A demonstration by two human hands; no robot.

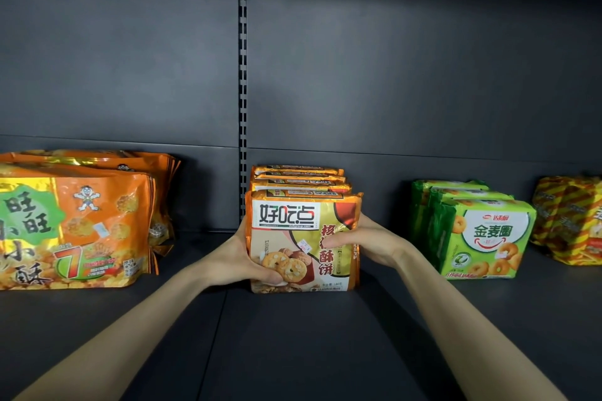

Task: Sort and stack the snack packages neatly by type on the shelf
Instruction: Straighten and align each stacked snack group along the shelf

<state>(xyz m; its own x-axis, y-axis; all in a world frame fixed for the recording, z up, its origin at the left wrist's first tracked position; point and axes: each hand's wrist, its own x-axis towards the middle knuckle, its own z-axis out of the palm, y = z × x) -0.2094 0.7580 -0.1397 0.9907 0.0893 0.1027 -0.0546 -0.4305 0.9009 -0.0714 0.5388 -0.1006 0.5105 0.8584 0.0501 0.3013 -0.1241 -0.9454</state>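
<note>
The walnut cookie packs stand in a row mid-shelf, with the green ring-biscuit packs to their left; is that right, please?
Not quite: the head view shows the green ring-biscuit packs to the right of the walnut cookie packs, not their left. The walnut cookie packs do stand in a row mid-shelf.

The orange bag [75, 228] is running off the left edge, the striped packs [568, 221] off the right. The front cookie pack [303, 238] is covering most of the rear packs [299, 176].
</note>
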